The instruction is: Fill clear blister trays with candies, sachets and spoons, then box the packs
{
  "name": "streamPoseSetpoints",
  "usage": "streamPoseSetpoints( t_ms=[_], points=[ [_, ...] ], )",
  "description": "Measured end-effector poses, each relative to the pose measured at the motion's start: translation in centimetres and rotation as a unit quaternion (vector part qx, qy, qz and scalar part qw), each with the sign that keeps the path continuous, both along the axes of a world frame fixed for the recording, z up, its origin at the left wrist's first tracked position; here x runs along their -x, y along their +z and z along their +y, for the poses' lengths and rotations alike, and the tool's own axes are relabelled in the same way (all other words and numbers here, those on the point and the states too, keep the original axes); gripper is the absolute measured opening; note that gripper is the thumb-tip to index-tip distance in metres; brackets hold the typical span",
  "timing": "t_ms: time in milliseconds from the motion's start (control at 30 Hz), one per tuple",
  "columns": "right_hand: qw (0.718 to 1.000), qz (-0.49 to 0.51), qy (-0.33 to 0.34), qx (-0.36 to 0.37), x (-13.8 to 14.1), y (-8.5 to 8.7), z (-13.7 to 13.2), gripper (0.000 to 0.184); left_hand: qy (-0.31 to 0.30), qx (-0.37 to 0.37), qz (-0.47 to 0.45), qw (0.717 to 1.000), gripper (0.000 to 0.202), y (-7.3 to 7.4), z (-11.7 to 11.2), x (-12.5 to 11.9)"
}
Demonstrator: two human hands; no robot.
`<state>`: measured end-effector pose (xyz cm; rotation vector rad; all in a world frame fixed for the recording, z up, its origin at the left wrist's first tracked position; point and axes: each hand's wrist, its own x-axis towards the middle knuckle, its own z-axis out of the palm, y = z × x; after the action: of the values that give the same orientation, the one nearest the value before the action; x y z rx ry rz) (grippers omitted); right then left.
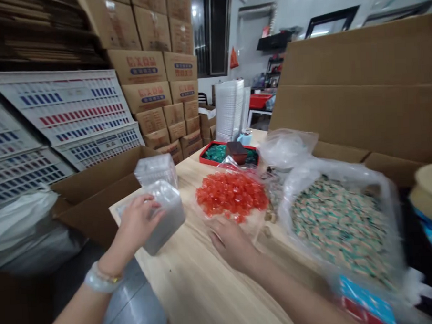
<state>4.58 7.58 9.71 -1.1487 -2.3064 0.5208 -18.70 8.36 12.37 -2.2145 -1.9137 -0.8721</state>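
Note:
My left hand (pixel 138 221) grips a stack of clear plastic containers (pixel 165 216) lying on its side at the left edge of the wooden table (pixel 192 282). A second clear stack (pixel 155 169) stands just behind it. My right hand (pixel 230 241) rests palm down on the table, fingers stretched towards an open clear bag of red wrapped candies (pixel 232 195). It touches the bag's near edge and holds nothing.
A large clear bag of green-and-white wrapped candies (pixel 342 223) lies to the right. Behind are a red tray (pixel 219 153) with green candies, white stacked containers (pixel 230 109), an open cardboard box (pixel 360 108) and piled cartons (pixel 155 83). Another open box (pixel 95 191) sits at left.

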Motion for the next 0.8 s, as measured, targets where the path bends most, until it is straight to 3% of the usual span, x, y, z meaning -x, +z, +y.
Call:
streamPoseSetpoints(
  t_ms=[133,233,300,367,467,567,700,800],
  points=[
    [0.995,0.092,0.024,0.014,7.2,0.5,5.5,0.031,-0.033,0.183,0.014,0.982,0.019,1.2,1.0,2.6],
    [0.99,0.128,0.02,0.051,9.7,-0.5,8.5,0.025,-0.036,0.228,0.034,0.972,0.02,1.9,1.3,2.7],
    [0.988,0.131,0.054,0.062,10.0,-0.9,9.7,0.019,-0.01,0.173,0.09,0.981,0.021,2.3,1.4,3.0],
    [0.986,0.121,0.091,0.069,9.8,-0.8,10.6,0.016,0.032,0.126,0.131,0.983,0.039,2.5,1.5,3.7],
    [0.985,0.093,0.135,0.057,9.6,0.1,11.8,0.013,0.044,0.182,0.116,0.976,0.065,2.2,1.9,5.1],
    [0.982,0.061,0.171,0.048,10.0,1.0,12.7,0.011,0.036,0.225,0.096,0.969,0.066,1.7,2.2,6.0],
    [0.979,0.016,0.197,0.046,10.4,2.0,13.1,0.012,0.038,0.224,0.092,0.97,0.064,1.6,2.2,6.3],
    [0.978,-0.038,0.204,-0.004,10.5,2.8,12.6,0.012,0.037,0.215,0.089,0.972,0.063,1.6,1.9,6.1]
  ],
)
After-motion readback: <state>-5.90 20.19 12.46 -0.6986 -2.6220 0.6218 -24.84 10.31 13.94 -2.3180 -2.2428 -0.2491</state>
